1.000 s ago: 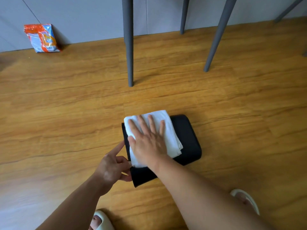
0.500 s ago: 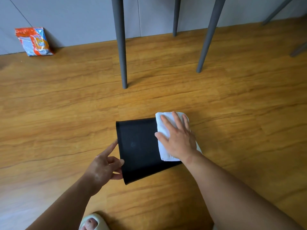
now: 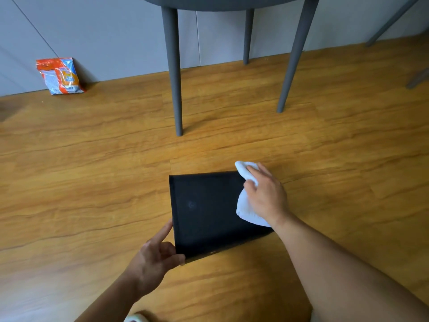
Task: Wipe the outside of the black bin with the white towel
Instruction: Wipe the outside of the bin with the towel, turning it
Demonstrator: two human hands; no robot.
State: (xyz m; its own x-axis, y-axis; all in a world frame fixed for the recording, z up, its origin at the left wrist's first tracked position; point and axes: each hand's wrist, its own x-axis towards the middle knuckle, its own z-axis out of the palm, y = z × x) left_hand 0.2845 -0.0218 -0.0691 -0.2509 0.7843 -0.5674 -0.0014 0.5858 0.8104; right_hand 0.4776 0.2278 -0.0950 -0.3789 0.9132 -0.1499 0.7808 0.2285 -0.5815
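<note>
On wood-grain floor (image 3: 92, 182), before grey chair legs (image 3: 175, 77): black bin (image 3: 209, 212) lies on side, flat matte panel up, edges crisp. Looks light, thin-walled and stiff; likely slides on smooth floor, so brace at rim. Left hand (image 3: 153, 254) holds near-left corner, index straight along edge, thumb on corner, other fingers curled. Right hand (image 3: 267, 196) grips white towel (image 3: 246, 209), fingers curled over bunched cloth at bin's far-right end. Towel soft, thick, moulds to shape. Foil snack packet (image 3: 60, 75) leans on wall, well apart.

Right end of black bin (image 3: 209, 212) beneath white towel (image 3: 246, 208) and right hand (image 3: 267, 196); packet (image 3: 60, 76) print illegibly small.
</note>
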